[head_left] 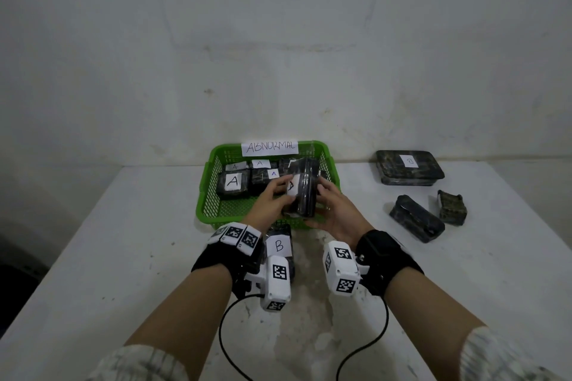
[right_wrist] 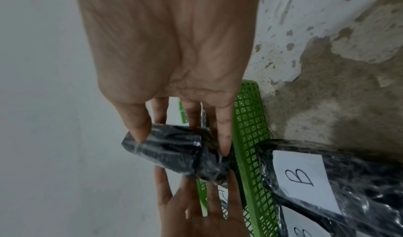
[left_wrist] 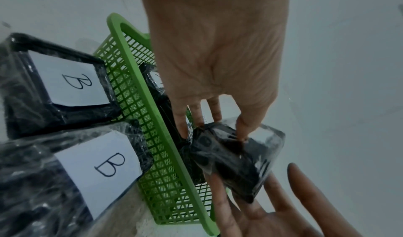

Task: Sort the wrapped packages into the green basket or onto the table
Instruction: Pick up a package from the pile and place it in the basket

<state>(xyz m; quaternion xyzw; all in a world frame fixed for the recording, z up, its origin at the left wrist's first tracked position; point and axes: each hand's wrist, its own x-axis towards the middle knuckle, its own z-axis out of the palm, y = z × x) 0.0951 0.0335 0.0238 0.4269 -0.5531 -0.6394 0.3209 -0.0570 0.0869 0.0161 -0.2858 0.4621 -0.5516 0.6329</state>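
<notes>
A black plastic-wrapped package (head_left: 305, 195) with a white label stands on end between both hands, above the front half of the green basket (head_left: 205, 195). My left hand (head_left: 283, 191) grips its left side over the label, whose letter I cannot read. My right hand (head_left: 320, 202) grips its right side, with the thumb low at the front. In the left wrist view my left hand (left_wrist: 213, 128) has its fingertips on the package (left_wrist: 231, 156). In the right wrist view my right hand (right_wrist: 182, 142) pinches the package (right_wrist: 174, 152) between thumb and fingers.
The basket carries an "ABNORMAL" sign (head_left: 270, 147) and holds several packages marked A (head_left: 233, 184). Two packages marked B (left_wrist: 65, 85) (left_wrist: 91, 171) lie before its front wall. Three more wrapped packages (head_left: 408, 167) (head_left: 416, 219) (head_left: 452, 207) lie on the white table (head_left: 123, 241) at the right.
</notes>
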